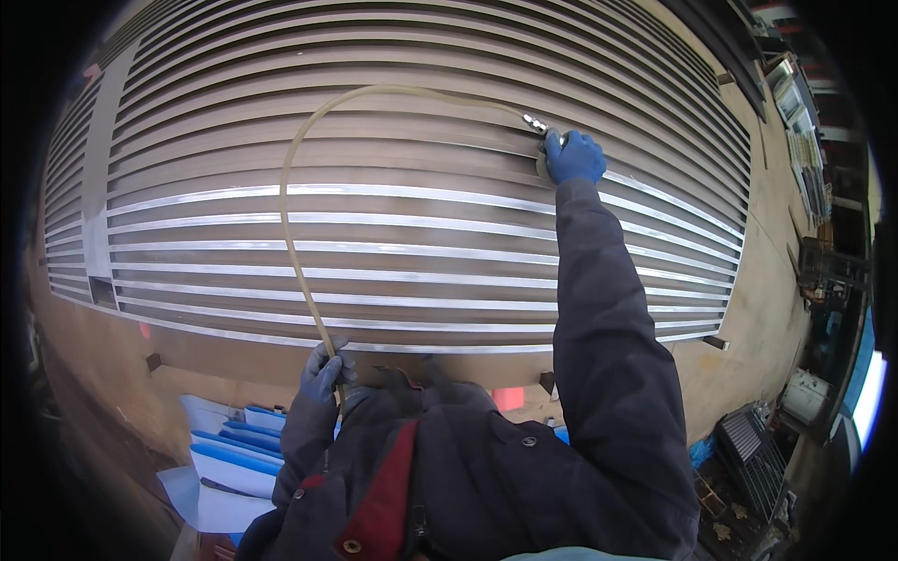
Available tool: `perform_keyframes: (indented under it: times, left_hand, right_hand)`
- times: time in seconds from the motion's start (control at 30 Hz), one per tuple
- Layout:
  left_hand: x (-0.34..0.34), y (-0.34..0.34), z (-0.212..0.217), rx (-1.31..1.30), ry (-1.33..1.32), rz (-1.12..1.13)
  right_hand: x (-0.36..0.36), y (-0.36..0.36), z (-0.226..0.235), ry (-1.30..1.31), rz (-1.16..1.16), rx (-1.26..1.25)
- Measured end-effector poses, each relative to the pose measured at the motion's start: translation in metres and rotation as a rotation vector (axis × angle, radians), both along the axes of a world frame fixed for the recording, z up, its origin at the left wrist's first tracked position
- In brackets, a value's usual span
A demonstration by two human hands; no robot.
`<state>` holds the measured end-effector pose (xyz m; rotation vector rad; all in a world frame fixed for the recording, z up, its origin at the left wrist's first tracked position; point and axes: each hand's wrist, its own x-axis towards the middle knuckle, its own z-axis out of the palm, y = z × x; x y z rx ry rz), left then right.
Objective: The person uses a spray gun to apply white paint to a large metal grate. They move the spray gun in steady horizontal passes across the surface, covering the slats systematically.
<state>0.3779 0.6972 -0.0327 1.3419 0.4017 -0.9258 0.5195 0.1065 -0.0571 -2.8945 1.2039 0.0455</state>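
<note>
My right hand (pixel 578 157), in a blue glove, is wrapped round an air tool (pixel 543 165) that looks like a small sander. Most of its body is hidden under the palm; a greyish rounded edge shows at its left. A shiny metal coupling (pixel 535 123) joins it to a yellowish air hose (pixel 286 220), which arches over to the left and back toward me. Near my waist, my left hand (pixel 325 366), in a grey-blue glove, grips that hose. Beneath the tool lies a wide panel of parallel metal slats (pixel 402 248); nearer slats are bright, farther ones dull brownish grey.
Dark support bars (pixel 716 342) stick out below the panel's near edge. Blue and white sheets (pixel 234 458) stand at the lower left. At the right are a whitish drum (pixel 804 396) and a black crate (pixel 753 458), with brown floor (pixel 772 318) around the panel.
</note>
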Motion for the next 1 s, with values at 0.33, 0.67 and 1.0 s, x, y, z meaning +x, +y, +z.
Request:
perform_keyframes:
  times: [0.33, 0.67, 1.0]
  left_hand:
    - [-0.002, 0.027, 0.029, 0.079, -0.392, 0.152]
    - [0.004, -0.028, 0.036, 0.039, -0.288, -0.028]
    - [0.007, -0.038, 0.029, 0.043, -0.177, -0.056]
  right_hand:
    - [0.112, 0.202, 0.002, 0.020, 0.396, 0.135]
    - [0.034, 0.060, 0.001, 0.032, 0.127, 0.017]
    - [0.013, 0.028, -0.002, -0.019, 0.000, -0.009]
